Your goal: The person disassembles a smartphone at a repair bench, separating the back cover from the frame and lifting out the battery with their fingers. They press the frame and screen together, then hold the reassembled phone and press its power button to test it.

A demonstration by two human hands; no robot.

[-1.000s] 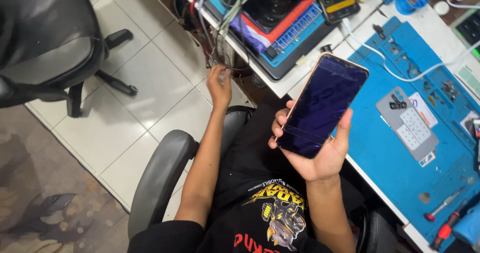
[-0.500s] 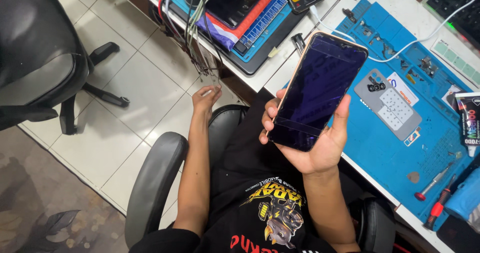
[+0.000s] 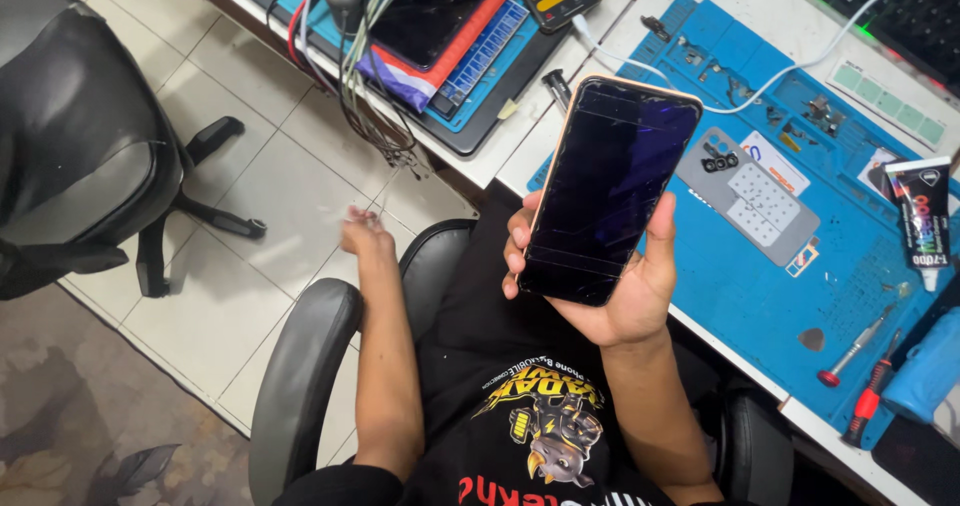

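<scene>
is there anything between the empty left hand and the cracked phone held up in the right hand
Nothing visible. The left hand hangs empty out over the tiled floor, beside the black chair armrest. The black cracked-screen phone sits in the right hand above the lap, with only open air between them.

- Your right hand (image 3: pixel 615 286): grips a dark smartphone (image 3: pixel 610 191) with a cracked screen, face up, thumb on its right edge, fingers wrapped round its left edge.
- Your left hand (image 3: pixel 362 234): at 9 o'clock of the phone, over the tiled floor (image 3: pixel 250 196), fingers loosely curled, holding nothing that can be made out; a bundle of hanging cables (image 3: pixel 365 86) is at its 12 o'clock.
- Blue work mat (image 3: pixel 740 286): at 3 o'clock of the phone, bearing a grey phone back cover (image 3: pixel 748 194).
- Red-handled screwdriver (image 3: pixel 858 341): at 4 o'clock, on the mat.
- Glue tube (image 3: pixel 922 216): at 3 o'clock, at the mat's far edge.
- Black office chair (image 3: pixel 85 146): at 9 o'clock, well apart.
</scene>
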